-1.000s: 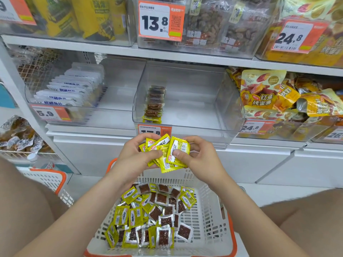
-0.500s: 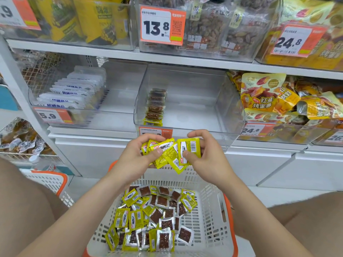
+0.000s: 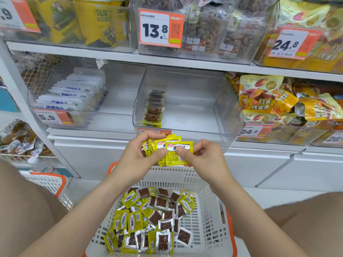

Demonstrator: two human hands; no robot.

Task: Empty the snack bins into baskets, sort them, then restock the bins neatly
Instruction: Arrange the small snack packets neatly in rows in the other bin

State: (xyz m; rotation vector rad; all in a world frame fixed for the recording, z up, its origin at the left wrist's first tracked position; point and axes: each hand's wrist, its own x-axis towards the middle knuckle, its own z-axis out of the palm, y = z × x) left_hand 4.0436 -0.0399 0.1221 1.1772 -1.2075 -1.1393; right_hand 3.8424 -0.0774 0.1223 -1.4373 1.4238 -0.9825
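Note:
My left hand (image 3: 141,154) grips a fanned stack of small yellow snack packets (image 3: 159,145) just above the white basket (image 3: 209,201). My right hand (image 3: 202,156) pinches the front yellow packet (image 3: 176,156) of that stack between thumb and fingers. Below, the basket holds several loose yellow and brown packets (image 3: 154,219). Behind my hands, the clear middle bin (image 3: 228,108) contains one neat row of the same packets (image 3: 154,108) along its left side.
A clear bin of white packets (image 3: 74,93) stands to the left, and a bin of yellow sweet-potato bags (image 3: 278,101) to the right. Another white basket with an orange rim (image 3: 50,180) sits at the lower left. My knees flank the basket.
Both hands have stayed above the basket and squared the fanned packets. The front packet in my right hand has turned from its barcode side to its labelled face.

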